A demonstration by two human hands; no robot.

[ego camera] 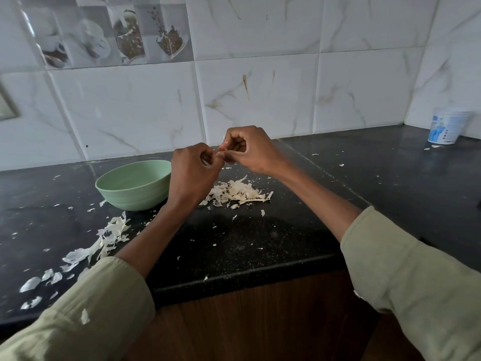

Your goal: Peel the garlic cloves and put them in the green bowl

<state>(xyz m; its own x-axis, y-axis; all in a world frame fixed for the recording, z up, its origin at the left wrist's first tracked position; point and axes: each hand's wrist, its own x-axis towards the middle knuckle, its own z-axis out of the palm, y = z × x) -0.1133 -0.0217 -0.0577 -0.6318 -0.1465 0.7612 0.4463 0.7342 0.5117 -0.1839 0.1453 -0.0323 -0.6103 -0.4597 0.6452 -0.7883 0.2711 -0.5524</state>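
Both hands raised above the desk [260, 241]; left hand [194, 169] and right hand [248, 149] pinch one clove [221, 151] between fingertips. Bowl [134, 185] lies lower left, nearer the left hand.

No readable txt. White tub [448, 126] at back right has blue label print, too blurry.

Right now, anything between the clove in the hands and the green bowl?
Nothing visible. The garlic clove is pinched between the fingers of the left hand and right hand, raised over the counter. The green bowl sits just left of the left hand, rim open. The peel pile lies off that path, to the bowl's right.
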